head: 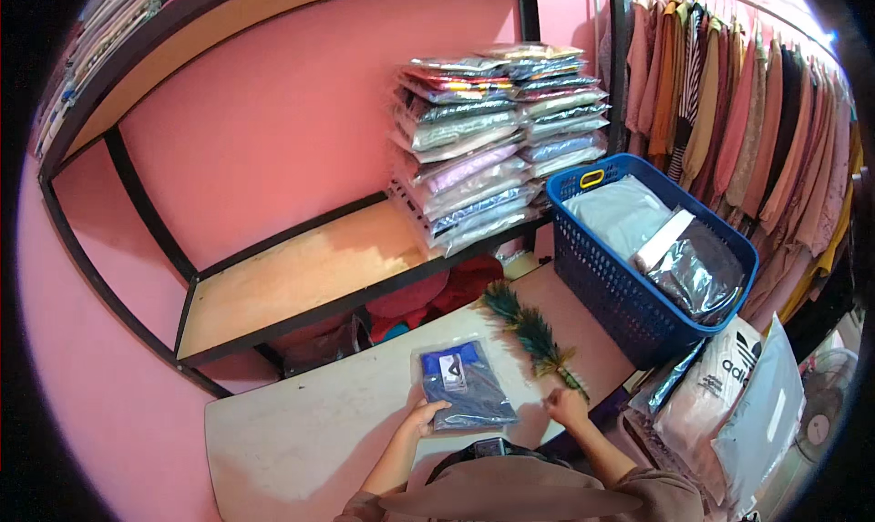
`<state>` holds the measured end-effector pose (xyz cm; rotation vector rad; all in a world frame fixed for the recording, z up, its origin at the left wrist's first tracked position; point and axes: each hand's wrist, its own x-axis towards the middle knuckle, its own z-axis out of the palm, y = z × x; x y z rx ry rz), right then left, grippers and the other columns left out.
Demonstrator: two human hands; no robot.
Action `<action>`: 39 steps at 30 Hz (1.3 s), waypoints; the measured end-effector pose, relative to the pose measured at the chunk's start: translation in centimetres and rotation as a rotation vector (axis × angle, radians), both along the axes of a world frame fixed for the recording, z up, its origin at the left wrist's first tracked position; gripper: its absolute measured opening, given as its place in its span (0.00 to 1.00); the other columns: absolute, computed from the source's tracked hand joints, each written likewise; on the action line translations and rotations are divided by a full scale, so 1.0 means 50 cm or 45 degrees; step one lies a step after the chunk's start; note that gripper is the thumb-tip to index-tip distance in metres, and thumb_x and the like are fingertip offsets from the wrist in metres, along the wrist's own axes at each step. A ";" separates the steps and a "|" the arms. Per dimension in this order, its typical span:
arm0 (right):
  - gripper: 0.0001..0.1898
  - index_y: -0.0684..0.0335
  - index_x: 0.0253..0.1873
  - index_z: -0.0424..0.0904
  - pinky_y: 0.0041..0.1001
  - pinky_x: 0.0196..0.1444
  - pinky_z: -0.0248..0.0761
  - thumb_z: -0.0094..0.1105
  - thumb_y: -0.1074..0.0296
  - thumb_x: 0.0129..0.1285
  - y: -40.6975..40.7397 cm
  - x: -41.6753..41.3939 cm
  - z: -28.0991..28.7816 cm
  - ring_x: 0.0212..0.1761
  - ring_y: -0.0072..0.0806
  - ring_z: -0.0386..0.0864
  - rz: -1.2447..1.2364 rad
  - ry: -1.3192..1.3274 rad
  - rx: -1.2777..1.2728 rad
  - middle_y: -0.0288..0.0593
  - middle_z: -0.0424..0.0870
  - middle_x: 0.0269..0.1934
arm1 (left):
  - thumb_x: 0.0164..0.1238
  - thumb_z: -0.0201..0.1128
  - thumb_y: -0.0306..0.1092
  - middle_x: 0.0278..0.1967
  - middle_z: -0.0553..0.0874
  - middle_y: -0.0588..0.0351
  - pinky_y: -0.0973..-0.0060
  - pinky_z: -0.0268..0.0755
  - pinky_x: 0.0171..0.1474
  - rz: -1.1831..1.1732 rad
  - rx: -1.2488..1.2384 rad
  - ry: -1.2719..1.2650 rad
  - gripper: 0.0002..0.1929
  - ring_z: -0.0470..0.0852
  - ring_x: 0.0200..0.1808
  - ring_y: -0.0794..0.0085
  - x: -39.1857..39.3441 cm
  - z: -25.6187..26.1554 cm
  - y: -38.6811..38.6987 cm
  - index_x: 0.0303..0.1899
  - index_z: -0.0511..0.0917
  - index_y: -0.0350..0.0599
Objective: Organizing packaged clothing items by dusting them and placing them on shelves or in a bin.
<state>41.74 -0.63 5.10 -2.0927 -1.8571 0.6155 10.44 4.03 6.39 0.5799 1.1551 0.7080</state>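
My left hand grips the lower left edge of a clear plastic-wrapped folded garment, its thumb on top. The packet holds blue and dark grey-blue cloth and bears a white label. It is over the white table, close in front of me. My right hand is curled beside the handle end of a feather duster. Whether the fingers hold the handle cannot be made out. The duster's dark green and brown feathers point away from me, along the table's right side.
Stacks of bagged garments stand on a wooden shelf with a black frame. A blue laundry basket holds parcels at the right. Filled plastic mailer bags lean beside me, near a fan. Clothes hang behind.
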 end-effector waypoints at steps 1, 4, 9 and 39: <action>0.27 0.62 0.48 0.72 0.34 0.31 0.72 0.59 0.48 0.49 0.005 -0.001 -0.010 0.28 0.39 0.78 0.116 0.080 -0.187 0.47 0.80 0.27 | 0.51 0.60 0.24 0.39 0.79 0.50 0.66 0.74 0.45 0.021 -0.053 -0.087 0.16 0.79 0.41 0.65 0.012 0.015 0.004 0.44 0.71 0.39; 0.30 0.62 0.51 0.70 0.30 0.38 0.72 0.54 0.41 0.53 -0.005 -0.044 0.029 0.37 0.33 0.77 0.205 0.997 -1.003 0.43 0.79 0.37 | 0.50 0.61 0.23 0.41 0.78 0.53 0.67 0.73 0.45 0.112 -0.045 -0.170 0.18 0.78 0.43 0.65 0.045 -0.012 0.001 0.45 0.69 0.43; 0.26 0.63 0.53 0.66 0.41 0.51 0.66 0.54 0.50 0.57 0.005 -0.134 0.030 0.46 0.37 0.73 -0.353 1.920 -0.740 0.44 0.75 0.44 | 0.46 0.64 0.21 0.45 0.75 0.57 0.68 0.74 0.43 0.091 0.090 -0.212 0.27 0.77 0.44 0.67 0.126 0.011 -0.031 0.50 0.63 0.48; 0.32 0.65 0.61 0.55 0.33 0.62 0.50 0.56 0.80 0.48 0.365 -0.108 0.484 0.59 0.35 0.60 0.186 2.475 0.899 0.43 0.63 0.57 | 0.63 0.51 0.35 0.58 0.62 0.55 0.65 0.53 0.61 0.289 1.469 -0.532 0.27 0.61 0.60 0.67 0.217 0.676 0.324 0.62 0.52 0.47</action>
